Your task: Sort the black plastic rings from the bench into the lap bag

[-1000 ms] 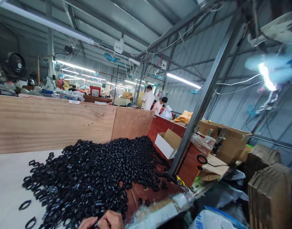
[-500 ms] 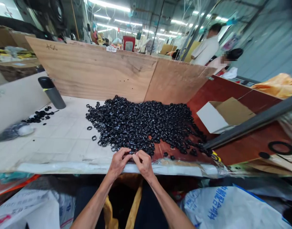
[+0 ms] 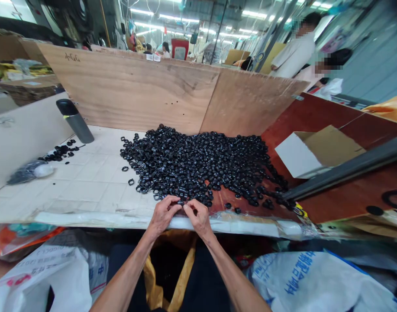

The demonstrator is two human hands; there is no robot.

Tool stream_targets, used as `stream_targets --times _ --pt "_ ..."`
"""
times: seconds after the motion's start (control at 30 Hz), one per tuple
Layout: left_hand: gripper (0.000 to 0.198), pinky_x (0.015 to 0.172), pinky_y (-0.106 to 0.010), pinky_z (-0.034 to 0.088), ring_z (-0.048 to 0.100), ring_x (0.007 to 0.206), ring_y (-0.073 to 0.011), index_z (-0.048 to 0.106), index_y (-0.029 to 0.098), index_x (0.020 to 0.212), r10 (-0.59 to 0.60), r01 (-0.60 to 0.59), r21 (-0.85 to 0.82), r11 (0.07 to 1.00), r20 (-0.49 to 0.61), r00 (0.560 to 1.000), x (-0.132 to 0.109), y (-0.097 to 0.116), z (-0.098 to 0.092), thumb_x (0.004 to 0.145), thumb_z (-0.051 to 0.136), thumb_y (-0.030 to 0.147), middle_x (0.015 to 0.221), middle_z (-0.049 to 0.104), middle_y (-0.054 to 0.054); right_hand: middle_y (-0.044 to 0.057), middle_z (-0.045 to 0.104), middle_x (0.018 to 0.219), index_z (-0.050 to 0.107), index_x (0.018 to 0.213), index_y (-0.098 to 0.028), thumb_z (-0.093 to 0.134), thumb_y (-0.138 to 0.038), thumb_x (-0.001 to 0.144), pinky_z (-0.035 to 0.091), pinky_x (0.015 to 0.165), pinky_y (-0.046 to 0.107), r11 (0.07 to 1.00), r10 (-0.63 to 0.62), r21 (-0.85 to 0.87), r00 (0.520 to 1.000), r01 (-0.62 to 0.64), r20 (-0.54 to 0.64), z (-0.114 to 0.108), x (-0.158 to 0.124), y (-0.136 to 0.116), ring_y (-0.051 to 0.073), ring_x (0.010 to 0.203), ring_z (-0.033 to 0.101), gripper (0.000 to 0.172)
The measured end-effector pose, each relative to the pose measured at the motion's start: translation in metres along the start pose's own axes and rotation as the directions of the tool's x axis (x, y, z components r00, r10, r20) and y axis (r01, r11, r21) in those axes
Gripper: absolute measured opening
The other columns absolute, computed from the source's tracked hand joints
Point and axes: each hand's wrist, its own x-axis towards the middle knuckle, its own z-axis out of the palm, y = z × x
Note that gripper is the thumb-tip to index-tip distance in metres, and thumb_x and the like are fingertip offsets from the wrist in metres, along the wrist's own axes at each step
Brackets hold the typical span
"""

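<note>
A wide heap of small black ring-shaped parts covers the middle of the worktable. At its near edge my left hand and my right hand face each other, thumbs and index fingers bent into pinches. Between their fingertips is a small black ring, partly covered by the fingers. Its exact shape is hard to make out against the heap. A few loose rings lie off the heap's left side, apart from my hands.
Wooden boards wall the back. At left stand a dark bottle and a bagged bundle. An open carton and a grey bar are at right. Below hangs a yellow-edged bag. Two people are beyond.
The whole view has shifted slightly, so the table sits a little higher and farther right. Both hands stay pinched together at the heap's near edge, with only slight finger movement.
</note>
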Motion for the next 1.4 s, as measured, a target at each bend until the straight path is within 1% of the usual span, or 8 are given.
stream_targets --times 0.1,0.3,0.63,0.8,0.97,1.13,1.2,1.4 --pt "0.022 0.080 -0.029 0.054 0.066 0.089 -0.0175 0.070 0.019 0.106 -0.012 0.012 -0.003 1.000 0.012 1.000 0.000 0.000 -0.001 0.090 0.065 0.034 0.100 0.070 -0.005 0.004 0.067 0.086 0.067 0.100 -0.018 0.057 -0.036 0.091 0.048 0.068 0.027 0.999 -0.024 0.044 1.000 0.024 0.004 0.002 0.000 0.004 0.016 0.072 0.060 0.023" --pt "0.024 0.089 -0.033 0.052 0.066 0.097 -0.0193 0.073 0.019 0.105 0.023 -0.017 -0.052 0.999 0.127 0.992 0.001 0.012 -0.007 0.089 0.066 0.034 0.105 0.071 -0.006 -0.003 0.055 0.057 0.064 0.090 -0.019 0.052 -0.044 0.094 0.045 0.055 0.024 0.985 0.118 0.120 0.993 -0.120 0.025 0.004 -0.003 0.003 0.013 0.051 0.053 0.029" --pt "0.026 0.084 -0.033 0.057 0.070 0.087 -0.0196 0.071 0.018 0.102 -0.183 0.211 -0.304 0.929 0.120 0.976 -0.052 0.035 0.006 0.084 0.072 0.036 0.095 0.074 -0.005 0.005 0.065 0.091 0.071 0.096 -0.021 0.055 -0.041 0.094 0.054 0.064 0.027 0.978 0.094 0.186 0.995 -0.095 0.012 -0.003 -0.055 -0.028 0.015 0.069 0.063 0.026" --pt "0.019 0.084 -0.032 0.056 0.068 0.090 -0.0195 0.071 0.019 0.099 -0.118 0.131 -0.155 0.979 0.096 0.988 -0.073 0.036 0.006 0.088 0.067 0.034 0.097 0.073 -0.005 0.005 0.066 0.088 0.070 0.095 -0.019 0.057 -0.040 0.091 0.055 0.060 0.027 0.971 0.182 0.153 0.983 -0.181 0.009 0.002 -0.078 -0.032 0.015 0.061 0.065 0.026" --pt "0.021 0.095 -0.038 0.056 0.067 0.107 -0.0218 0.066 0.020 0.113 0.210 -0.222 0.115 0.968 0.101 0.972 -0.086 0.016 0.008 0.096 0.054 0.024 0.113 0.071 -0.010 -0.001 0.062 0.057 0.068 0.089 -0.015 0.058 -0.038 0.084 0.051 0.051 0.024 0.868 0.453 0.230 0.891 -0.440 -0.004 0.016 -0.084 -0.032 0.014 0.049 0.059 0.026" --pt "0.029 0.094 -0.036 0.056 0.065 0.111 -0.0207 0.062 0.023 0.121 0.284 -0.380 0.255 0.889 0.345 0.895 -0.084 0.013 0.000 0.099 0.045 0.016 0.119 0.067 -0.011 0.001 0.061 0.049 0.066 0.068 -0.013 0.061 -0.039 0.079 0.045 0.044 0.021 0.739 0.580 0.298 0.796 -0.604 0.174 0.008 -0.073 -0.034 0.010 0.040 0.053 0.029" --pt "0.027 0.093 -0.035 0.055 0.064 0.108 -0.0202 0.063 0.023 0.119 0.248 -0.353 0.218 0.910 0.396 0.884 -0.075 0.019 -0.003 0.098 0.046 0.016 0.116 0.067 -0.010 0.002 0.062 0.049 0.066 0.068 -0.012 0.063 -0.042 0.078 0.048 0.046 0.022 0.716 0.581 0.326 0.786 -0.617 0.212 0.003 -0.068 -0.034 0.011 0.042 0.055 0.031" --pt "0.012 0.088 -0.034 0.053 0.066 0.096 -0.0196 0.064 0.020 0.103 0.056 -0.069 0.066 0.995 0.185 0.981 -0.058 0.026 0.002 0.094 0.059 0.026 0.102 0.068 -0.006 0.000 0.065 0.055 0.066 0.093 -0.014 0.072 -0.047 0.076 0.052 0.052 0.025 0.799 0.489 0.359 0.869 -0.482 0.078 0.008 -0.070 -0.035 0.013 0.047 0.060 0.037"
